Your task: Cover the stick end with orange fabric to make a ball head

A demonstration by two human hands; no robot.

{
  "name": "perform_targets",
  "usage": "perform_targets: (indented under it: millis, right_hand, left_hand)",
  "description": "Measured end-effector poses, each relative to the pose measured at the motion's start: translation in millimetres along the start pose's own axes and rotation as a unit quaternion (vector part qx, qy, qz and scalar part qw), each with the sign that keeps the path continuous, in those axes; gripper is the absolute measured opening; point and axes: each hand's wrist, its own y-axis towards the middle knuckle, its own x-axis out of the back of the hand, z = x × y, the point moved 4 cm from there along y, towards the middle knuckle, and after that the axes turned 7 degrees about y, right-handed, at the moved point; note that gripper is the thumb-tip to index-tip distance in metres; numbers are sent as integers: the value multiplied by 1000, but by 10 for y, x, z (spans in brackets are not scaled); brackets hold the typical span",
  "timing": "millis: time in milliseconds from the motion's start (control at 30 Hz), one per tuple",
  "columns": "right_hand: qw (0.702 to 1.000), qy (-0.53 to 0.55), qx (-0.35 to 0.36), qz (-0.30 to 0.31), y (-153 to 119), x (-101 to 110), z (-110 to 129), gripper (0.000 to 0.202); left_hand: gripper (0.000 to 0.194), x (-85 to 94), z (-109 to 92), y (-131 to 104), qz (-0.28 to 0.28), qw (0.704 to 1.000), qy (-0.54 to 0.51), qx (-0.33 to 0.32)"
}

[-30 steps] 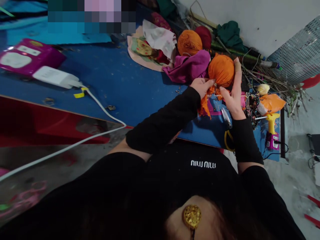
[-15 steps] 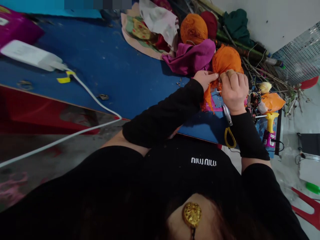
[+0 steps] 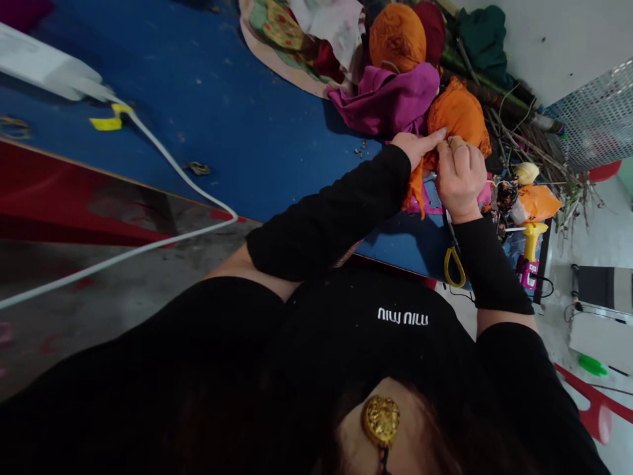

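An orange cloth bundle (image 3: 459,109), rounded like a ball, lies at the upper right of the table. Its gathered lower end hangs in loose orange strips. My left hand (image 3: 415,145) grips this gathered end, with the index finger stretched along the bundle's underside. Curled beside it, my right hand (image 3: 461,177) pinches at the same spot; its fingertips are partly hidden. Scissors with a yellow handle (image 3: 454,267) lie beside my right wrist, most of their blades covered. A purple cloth (image 3: 386,99) rests left of the bundle, below a second orange ball (image 3: 397,37).
The blue table (image 3: 237,125) carries a white power strip (image 3: 49,63) at left, whose cable (image 3: 173,168) runs off the front edge. Dry twigs (image 3: 524,132) lie at right, near a yellow and purple glue gun (image 3: 531,254). Patterned fabric (image 3: 284,30) is at the back.
The whole view has shifted a little. My left index finger now stretches farther along the orange bundle, and my right hand has turned slightly, covering more of the scissors' blades.
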Motion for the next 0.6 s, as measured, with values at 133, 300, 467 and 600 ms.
perform_targets:
  millis: [133, 300, 467, 600]
  right_hand:
    - [1000, 13, -10, 26, -29, 58, 75, 48]
    - [999, 32, 8, 28, -216, 206, 152, 43]
    - [977, 153, -102, -107, -471, 355, -21, 39]
    - [906, 361, -216, -40, -402, 76, -112, 53]
  left_hand:
    - [46, 125, 26, -84, 65, 983, -172, 24]
    - [38, 146, 33, -80, 67, 978, -198, 2]
    - [28, 21, -18, -89, 65, 970, -233, 30]
    - [29, 34, -127, -192, 95, 962, -252, 33]
